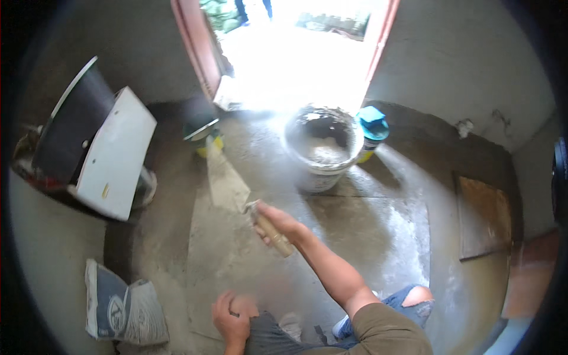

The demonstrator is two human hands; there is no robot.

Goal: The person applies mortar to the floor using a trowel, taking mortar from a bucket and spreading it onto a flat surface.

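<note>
My right hand (276, 225) is wrapped round the wooden handle of a pointed masonry trowel (226, 180). The blade, smeared pale grey, points forward and slightly left over the floor. A large white bucket (324, 171) with a mortar-crusted rim stands ahead and to the right of the trowel, grey material inside. My left hand (232, 316) lies over my bent knee at the lower middle, its fingers stretched out, with no tool in it. Beyond the blade tip is a small yellow container (202, 149), partly hidden.
A teal-topped container (374, 131) stands right of the bucket. Two bags (142, 313) lean at the lower left. A white panel (115, 154) and a dark board rest against the left wall. A framed brown board (485, 216) lies at right. An open doorway (290, 71) lets in bright light.
</note>
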